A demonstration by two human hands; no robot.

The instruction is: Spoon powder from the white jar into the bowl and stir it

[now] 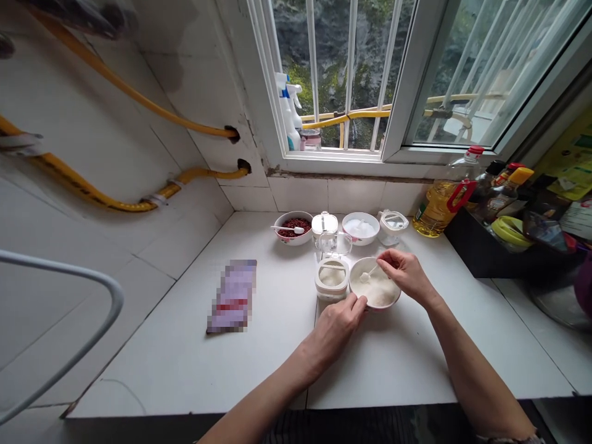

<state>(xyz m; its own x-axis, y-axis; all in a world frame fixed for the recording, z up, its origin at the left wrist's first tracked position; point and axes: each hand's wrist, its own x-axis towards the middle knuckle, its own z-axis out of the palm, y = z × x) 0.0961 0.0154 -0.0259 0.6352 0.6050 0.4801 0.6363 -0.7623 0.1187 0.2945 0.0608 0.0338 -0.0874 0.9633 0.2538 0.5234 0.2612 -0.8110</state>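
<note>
My right hand point(406, 271) pinches the handle of a small white spoon point(366, 277), whose scoop rests in white, grainy powder. That powder lies in a white bowl point(387, 307) with a pinkish outside. The fingers of my left hand point(337, 324) are closed on the bowl's near left rim. Touching or very close to the bowl's left side stands a white-rimmed seasoning jar point(332, 291). Its clear lid point(335, 243) is flipped up, and pale powder shows inside.
Behind are a bowl of dark red bits point(294, 239) with a spoon, a lidded jar point(324, 222), a bowl of white grains point(361, 239) and another jar point(393, 227). An oil bottle point(435, 206) and black bottle box point(485, 253) stand right. A blurred purple packet point(234, 296) lies left.
</note>
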